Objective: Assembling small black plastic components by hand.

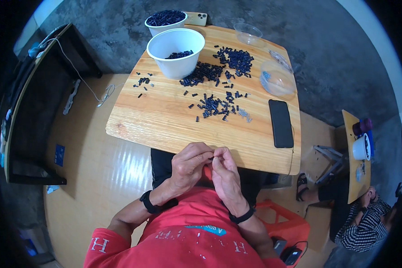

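My left hand (188,166) and my right hand (226,173) meet fingertip to fingertip just off the near edge of the wooden table. Pinched between them is a small dark piece (211,158), mostly covered by the fingers. Beyond the hands lies a loose heap of small black plastic parts (212,106), with a few clear bits (244,115) at its right side. Larger heaps of black parts (239,60) spread farther back. A white bucket (176,62) with black parts inside stands beside them.
A fuller white bucket (163,30) and a phone (196,18) are at the far edge. On the right are clear plastic bowls (279,89) and a black phone (281,124) with a cable. A red stool (295,223) stands below right; another person (364,225) sits at a side table.
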Available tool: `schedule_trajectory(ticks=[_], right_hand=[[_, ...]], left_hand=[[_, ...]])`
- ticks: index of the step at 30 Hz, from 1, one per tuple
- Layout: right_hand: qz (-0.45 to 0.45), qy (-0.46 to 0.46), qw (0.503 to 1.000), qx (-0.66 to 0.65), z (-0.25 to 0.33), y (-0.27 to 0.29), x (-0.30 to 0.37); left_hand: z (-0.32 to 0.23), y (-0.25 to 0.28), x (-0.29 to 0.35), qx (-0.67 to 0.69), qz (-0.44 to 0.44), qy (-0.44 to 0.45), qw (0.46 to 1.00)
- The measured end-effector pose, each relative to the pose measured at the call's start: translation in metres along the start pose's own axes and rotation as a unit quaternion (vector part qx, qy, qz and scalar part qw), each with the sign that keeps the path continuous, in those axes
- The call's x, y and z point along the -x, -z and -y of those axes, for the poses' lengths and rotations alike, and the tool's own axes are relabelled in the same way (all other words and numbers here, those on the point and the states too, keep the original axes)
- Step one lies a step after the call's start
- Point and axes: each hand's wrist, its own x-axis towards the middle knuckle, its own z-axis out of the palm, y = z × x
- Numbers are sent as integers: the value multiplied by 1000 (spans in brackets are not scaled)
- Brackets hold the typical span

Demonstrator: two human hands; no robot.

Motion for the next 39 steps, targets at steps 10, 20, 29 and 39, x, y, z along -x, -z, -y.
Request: schedule_trajectory(ticks=[10, 20, 29, 39], right_hand=[[-10, -26, 999, -36, 0, 2, 5], [85, -3, 996, 20, 3, 3, -5], [88, -35, 995, 31, 10, 5, -4], [117, -49, 990, -56, 6, -2, 16]], left_hand=[[0, -6, 7, -11, -4, -9, 1000], [-7, 11, 0, 34, 5, 101, 994], [-12, 18, -9, -50, 21, 20, 998], [-22, 19, 3, -70, 23, -55, 996]])
